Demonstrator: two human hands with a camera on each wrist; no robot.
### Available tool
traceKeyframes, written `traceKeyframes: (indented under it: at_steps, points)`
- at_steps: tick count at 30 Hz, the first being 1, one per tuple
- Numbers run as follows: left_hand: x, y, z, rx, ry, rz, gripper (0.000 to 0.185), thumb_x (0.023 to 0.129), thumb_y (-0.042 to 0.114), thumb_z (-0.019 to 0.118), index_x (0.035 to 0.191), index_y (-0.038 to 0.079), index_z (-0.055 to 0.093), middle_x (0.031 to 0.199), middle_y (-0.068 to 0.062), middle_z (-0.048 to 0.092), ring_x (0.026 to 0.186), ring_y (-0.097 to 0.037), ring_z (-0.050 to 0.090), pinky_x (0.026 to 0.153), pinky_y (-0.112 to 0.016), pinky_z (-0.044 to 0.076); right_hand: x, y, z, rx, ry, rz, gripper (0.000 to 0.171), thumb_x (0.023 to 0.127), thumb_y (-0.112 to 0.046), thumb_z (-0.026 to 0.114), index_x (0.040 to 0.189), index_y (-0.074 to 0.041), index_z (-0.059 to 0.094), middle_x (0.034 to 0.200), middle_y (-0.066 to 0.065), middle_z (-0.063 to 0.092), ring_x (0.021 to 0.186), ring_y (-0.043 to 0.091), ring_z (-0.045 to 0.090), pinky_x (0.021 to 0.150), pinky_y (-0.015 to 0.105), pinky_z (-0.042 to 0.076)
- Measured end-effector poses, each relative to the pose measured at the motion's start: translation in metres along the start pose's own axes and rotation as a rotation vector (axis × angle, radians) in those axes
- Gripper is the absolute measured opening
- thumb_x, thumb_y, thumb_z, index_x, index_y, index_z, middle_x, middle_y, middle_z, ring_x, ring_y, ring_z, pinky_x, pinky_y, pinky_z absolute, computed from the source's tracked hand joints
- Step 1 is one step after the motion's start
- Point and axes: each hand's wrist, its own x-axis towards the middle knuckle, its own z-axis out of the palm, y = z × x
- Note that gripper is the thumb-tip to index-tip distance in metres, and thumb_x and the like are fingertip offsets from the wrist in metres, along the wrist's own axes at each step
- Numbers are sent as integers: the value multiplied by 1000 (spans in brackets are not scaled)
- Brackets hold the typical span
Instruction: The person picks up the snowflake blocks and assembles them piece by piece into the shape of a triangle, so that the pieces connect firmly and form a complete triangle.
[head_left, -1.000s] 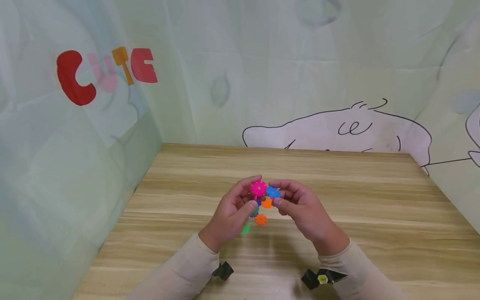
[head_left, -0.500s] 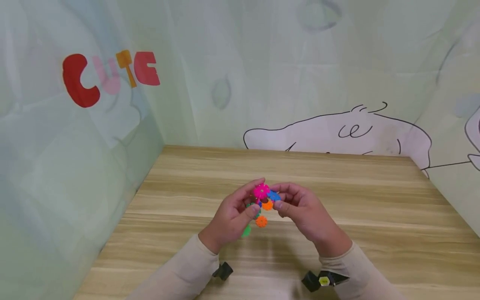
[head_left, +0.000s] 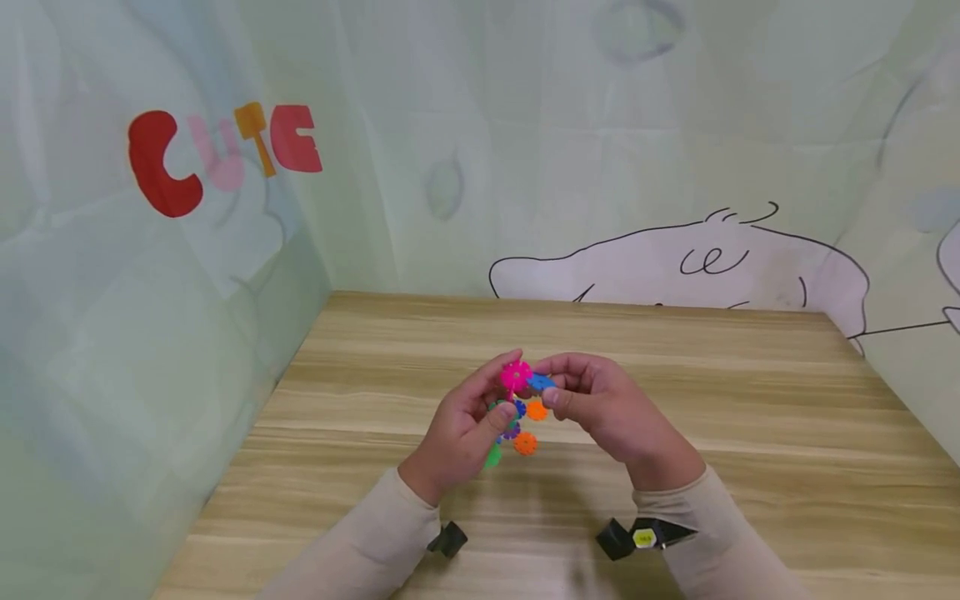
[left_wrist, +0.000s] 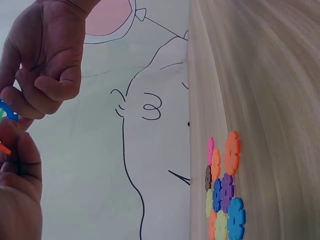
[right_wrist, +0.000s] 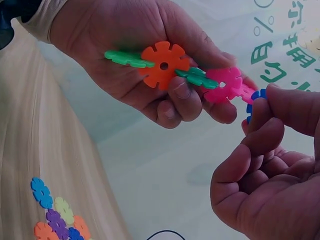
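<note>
My left hand (head_left: 461,433) holds a chain of flower-shaped plastic snap discs. In the right wrist view, a bright green disc (right_wrist: 129,58), an orange disc (right_wrist: 164,66), a darker green disc (right_wrist: 196,78) and a pink disc (right_wrist: 225,85) run across its palm and fingers, joined by their slots. Another pink disc (right_wrist: 246,94) extends from the chain's end to a blue disc (right_wrist: 256,102). My right hand (head_left: 603,408) pinches this blue disc between thumb and fingers, right at the pink one. Its far side is hidden by the fingertips.
Several loose discs lie on the wooden table (head_left: 675,375) below my hands, among them an orange disc (left_wrist: 232,152), a purple disc (left_wrist: 227,186) and a light blue disc (left_wrist: 236,218). A printed cloth wall (head_left: 420,125) rises behind and at the left.
The blue disc has turned from nearly face-on to a flatter angle beside the pink one. My right hand has tilted slightly with it; my left hand keeps its hold and has barely moved.
</note>
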Motion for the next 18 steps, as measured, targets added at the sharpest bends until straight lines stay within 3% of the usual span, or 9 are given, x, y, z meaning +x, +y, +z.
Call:
traceKeyframes:
  at_steps: [5,9,12,18]
  points:
    - [0,0,1,-6,-2,-2,51,109,7,54,157,-2,40,127,-27,63,97,-12,64,79,-23,59,-1,1,2,14,12,17,32,103,-2,62,129,16,58,98,2,68,82,12,58,74,21,53]
    - [0,0,2,14,-4,-13,52,108,4,54,158,1,41,125,-25,64,90,-24,62,77,-24,58,-2,2,3,-1,33,18,33,103,-4,63,131,13,59,100,3,67,84,15,58,75,23,53]
    - [1,0,1,56,15,-8,53,107,3,55,159,4,41,125,-22,65,91,-30,63,79,-26,60,-1,3,3,-31,53,-4,35,104,-6,63,135,8,60,97,3,64,84,16,57,76,24,53]
    - [3,-2,1,89,122,-27,56,106,-2,52,160,10,40,128,-21,62,111,-21,65,91,-29,60,7,16,-4,-138,130,4,36,104,-9,65,137,2,62,93,6,61,85,24,59,76,27,55]
